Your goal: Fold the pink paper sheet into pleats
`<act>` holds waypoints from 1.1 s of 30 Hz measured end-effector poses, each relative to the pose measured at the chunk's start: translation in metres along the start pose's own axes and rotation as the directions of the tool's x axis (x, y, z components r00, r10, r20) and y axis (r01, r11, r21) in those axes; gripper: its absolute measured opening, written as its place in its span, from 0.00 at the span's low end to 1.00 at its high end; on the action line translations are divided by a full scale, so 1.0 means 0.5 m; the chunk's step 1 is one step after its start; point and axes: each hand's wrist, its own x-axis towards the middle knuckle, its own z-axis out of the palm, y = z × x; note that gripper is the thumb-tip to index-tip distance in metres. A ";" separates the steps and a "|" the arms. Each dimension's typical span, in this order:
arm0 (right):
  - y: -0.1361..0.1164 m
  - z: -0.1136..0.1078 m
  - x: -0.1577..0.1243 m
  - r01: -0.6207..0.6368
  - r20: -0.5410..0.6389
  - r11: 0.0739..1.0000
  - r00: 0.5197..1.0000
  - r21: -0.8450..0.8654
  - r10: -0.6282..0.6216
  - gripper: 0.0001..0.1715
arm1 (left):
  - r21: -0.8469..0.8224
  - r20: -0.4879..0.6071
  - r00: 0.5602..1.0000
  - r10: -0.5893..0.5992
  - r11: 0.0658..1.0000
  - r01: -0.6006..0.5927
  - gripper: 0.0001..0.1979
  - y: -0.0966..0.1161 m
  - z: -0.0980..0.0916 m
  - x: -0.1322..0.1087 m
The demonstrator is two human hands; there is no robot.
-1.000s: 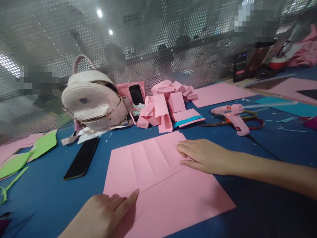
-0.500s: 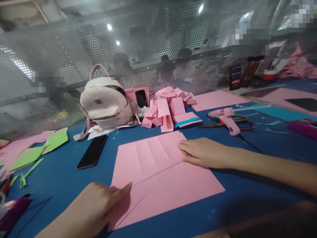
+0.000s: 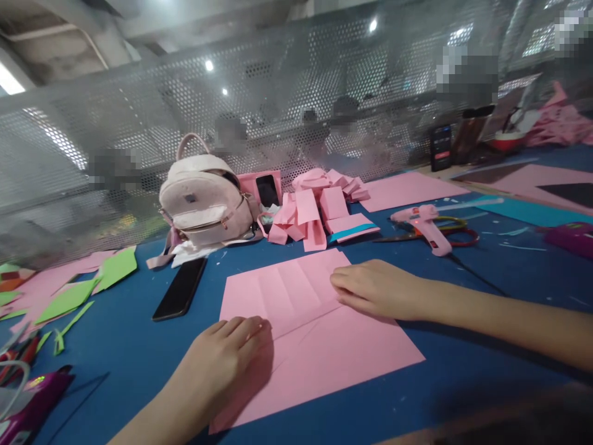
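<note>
A pink sheet of paper (image 3: 333, 358) lies flat on the blue tabletop in front of me. Over its far part is a creased pink layer of paper (image 3: 282, 290) with several parallel fold lines; whether it is a separate sheet, I cannot tell. My left hand (image 3: 227, 355) is closed at the left end of this layer's near edge, thumb and fingertips partly hidden. At the right end of that same edge, my right hand (image 3: 375, 287) has its fingers bent together on the paper.
A black phone (image 3: 180, 289) and a pale backpack (image 3: 204, 198) stand left of centre. Folded pink pieces (image 3: 308, 210) are piled behind the sheet. To the right lie a pink glue gun (image 3: 426, 225) and scissors (image 3: 456, 232). Green paper (image 3: 69, 300) and a purple tool (image 3: 41, 402) are at left.
My left hand has shifted right and slightly up along the layer's edge, its extended index finger now drawn in with the others. My right hand stays nearly in place. The view has tilted slightly.
</note>
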 end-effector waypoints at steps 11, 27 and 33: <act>0.025 -0.022 0.047 0.017 -0.081 1.000 0.997 0.017 -0.016 0.14 | 0.074 -0.064 0.994 0.085 0.994 -0.080 0.20 -0.021 0.058 0.021; -0.053 -0.142 0.123 0.311 -0.531 0.933 0.829 0.181 -0.174 0.24 | -0.775 -0.234 0.880 -0.414 0.626 0.089 0.17 -0.114 -0.073 0.130; -0.042 -0.155 0.170 0.187 -0.382 0.931 0.922 0.313 -0.057 0.09 | -0.800 -0.202 0.934 -0.296 0.599 0.016 0.15 -0.100 -0.033 0.184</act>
